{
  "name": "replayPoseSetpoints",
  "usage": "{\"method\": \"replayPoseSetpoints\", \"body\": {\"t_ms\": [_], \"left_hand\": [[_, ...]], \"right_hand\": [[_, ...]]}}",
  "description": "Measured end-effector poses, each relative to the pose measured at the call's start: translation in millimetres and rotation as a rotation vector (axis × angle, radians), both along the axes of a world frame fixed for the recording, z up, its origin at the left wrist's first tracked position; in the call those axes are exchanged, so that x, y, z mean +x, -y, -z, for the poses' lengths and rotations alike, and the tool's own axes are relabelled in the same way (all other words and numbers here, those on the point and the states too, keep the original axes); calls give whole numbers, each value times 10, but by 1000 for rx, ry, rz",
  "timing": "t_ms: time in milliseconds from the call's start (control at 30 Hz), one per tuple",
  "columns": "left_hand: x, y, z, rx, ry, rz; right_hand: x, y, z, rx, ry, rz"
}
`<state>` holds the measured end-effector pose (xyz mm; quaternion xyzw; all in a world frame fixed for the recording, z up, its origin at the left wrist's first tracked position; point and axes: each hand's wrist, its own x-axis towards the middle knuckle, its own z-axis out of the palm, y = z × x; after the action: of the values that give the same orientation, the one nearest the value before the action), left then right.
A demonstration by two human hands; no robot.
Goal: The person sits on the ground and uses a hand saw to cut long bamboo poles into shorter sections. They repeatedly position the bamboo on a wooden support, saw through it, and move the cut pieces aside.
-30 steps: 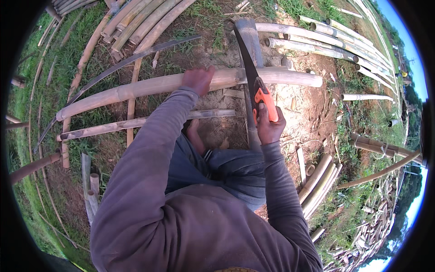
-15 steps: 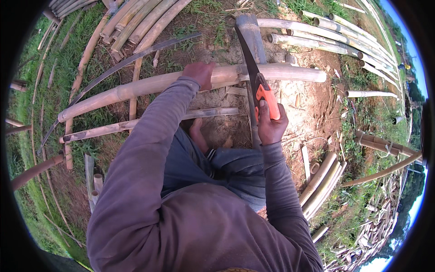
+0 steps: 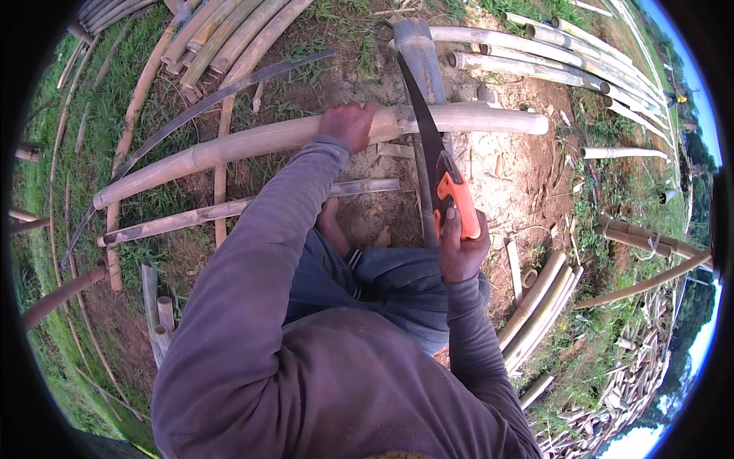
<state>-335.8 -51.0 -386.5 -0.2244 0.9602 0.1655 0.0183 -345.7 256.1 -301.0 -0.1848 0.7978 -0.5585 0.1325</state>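
A thick pale bamboo pole (image 3: pixel 252 142) lies crosswise in front of me, its right part resting over a grey bamboo support (image 3: pixel 417 63). My left hand (image 3: pixel 349 126) is closed round the pole, left of the support. In my right hand (image 3: pixel 463 245) is a hand saw (image 3: pixel 422 109) with an orange handle and a dark blade. The blade crosses the pole above the support and points away from me; whether its teeth have cut in cannot be made out. A thinner bamboo piece (image 3: pixel 191 218) lies nearer, beside my bare foot (image 3: pixel 330 226).
Bamboo poles lie stacked at the far left (image 3: pixel 252 38) and far right (image 3: pixel 550 69). A long dark strip (image 3: pixel 229 90) curves behind the pole. Short cut bamboo lengths (image 3: pixel 535 306) lie at my right, with a heap of scraps (image 3: pixel 631 367) beyond.
My right hand and the saw handle have drawn back toward me, the blade still across the pole. My left hand has shifted slightly right along the pole.
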Motion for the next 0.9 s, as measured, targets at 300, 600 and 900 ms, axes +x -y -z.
{"method": "replayPoseSetpoints", "body": {"t_ms": [300, 600, 900], "left_hand": [[48, 6, 74, -20, -56, -28], [-14, 107, -113, 50, 130, -7], [-68, 78, -156, 88, 120, 23]], "right_hand": [[118, -156, 224, 70, -250, 5], [437, -500, 62, -81, -120, 6], [-356, 444, 260, -83, -131, -24]]}}
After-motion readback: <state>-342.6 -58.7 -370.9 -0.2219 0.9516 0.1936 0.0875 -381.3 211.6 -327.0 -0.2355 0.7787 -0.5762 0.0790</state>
